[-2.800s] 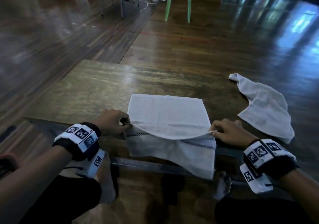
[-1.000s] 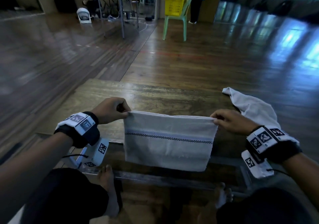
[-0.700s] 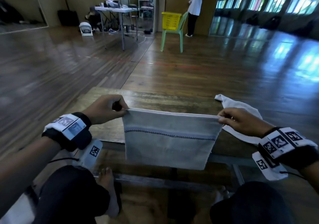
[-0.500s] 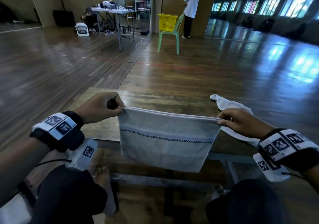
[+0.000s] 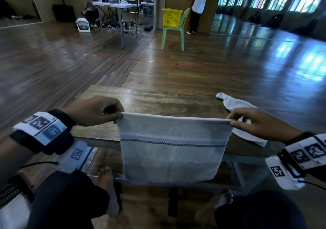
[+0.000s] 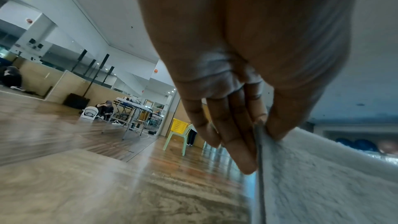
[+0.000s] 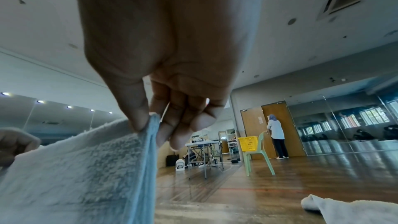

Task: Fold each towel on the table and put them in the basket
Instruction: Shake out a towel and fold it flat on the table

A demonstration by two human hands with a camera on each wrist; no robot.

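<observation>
A folded white towel (image 5: 172,149) with a dark checked stripe hangs in the air in front of the table's near edge. My left hand (image 5: 98,111) pinches its top left corner, and my right hand (image 5: 254,123) pinches the top right corner. The wrist views show each thumb pressed against the fingers on the towel's (image 6: 323,176) (image 7: 75,168) edge. A second white towel (image 5: 240,112) lies crumpled on the table at the right, partly hidden behind my right hand. A yellow basket (image 5: 172,17) sits on a green chair (image 5: 174,33) far across the room.
The wooden table (image 5: 167,100) stretches ahead of me, with my bare feet under its near edge. A person (image 5: 198,6) stands by a door behind the chair. A white folding table (image 5: 116,13) with gear and a floor fan (image 5: 82,25) stand at the back left.
I lifted the folded towel off the table and now hold it stretched between both hands, a little higher than before. My head has tilted up, showing more of the room.
</observation>
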